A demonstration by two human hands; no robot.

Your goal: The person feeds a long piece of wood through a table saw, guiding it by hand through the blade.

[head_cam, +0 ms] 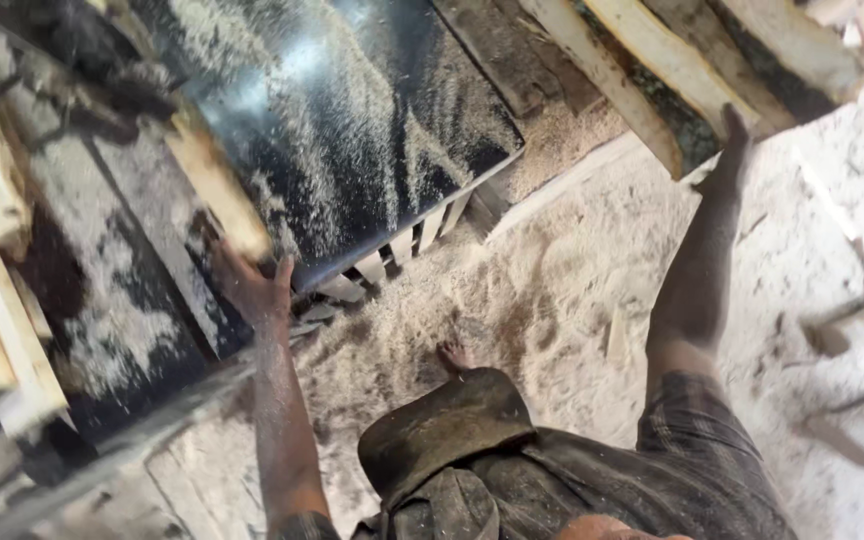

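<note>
Sawdust (552, 280) covers the floor in a thick pale layer. A dark glossy machine surface (352, 110), streaked with sawdust, slopes across the upper middle. Thin pale slats (407, 245) poke out beneath its lower edge. Scrap sticks (832, 435) lie half-buried at right.

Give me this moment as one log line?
left hand: on wooden piece | right hand: touching plank | floor: sawdust
</note>
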